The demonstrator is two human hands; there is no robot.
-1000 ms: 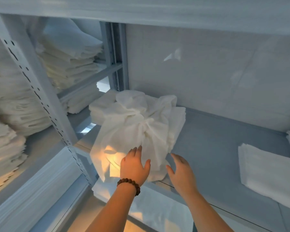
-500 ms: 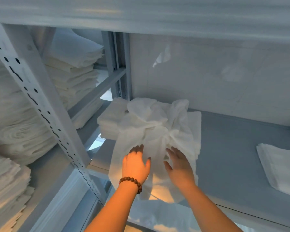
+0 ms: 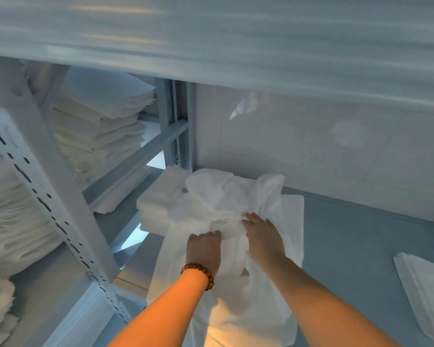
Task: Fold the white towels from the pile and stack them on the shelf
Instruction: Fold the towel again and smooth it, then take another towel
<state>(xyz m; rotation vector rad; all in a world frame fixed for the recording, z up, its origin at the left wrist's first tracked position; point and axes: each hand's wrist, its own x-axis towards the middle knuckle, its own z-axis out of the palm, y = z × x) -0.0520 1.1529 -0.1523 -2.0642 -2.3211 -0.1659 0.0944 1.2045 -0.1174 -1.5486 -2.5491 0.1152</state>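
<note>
1. White towel (image 3: 226, 196) lies rumpled on the grey shelf (image 3: 348, 234), partly on a folded stack (image 3: 158, 201). Its end hangs over the front edge.
2. Left hand (image 3: 204, 250), with a bead bracelet (image 3: 201, 270), curls its fingers into the towel's bunched middle.
3. Right hand (image 3: 263, 237) lies flat on the towel, fingers straight, just beside the left.
4. A moment ago both hands sat lower, and the left fingers were spread.

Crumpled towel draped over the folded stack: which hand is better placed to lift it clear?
Left, probably. The left hand has its fingers curled into the bunched middle of the crumpled towel, a ready grip for lifting it off the folded stack. The right hand only lies flat on top, fingers straight.
</note>
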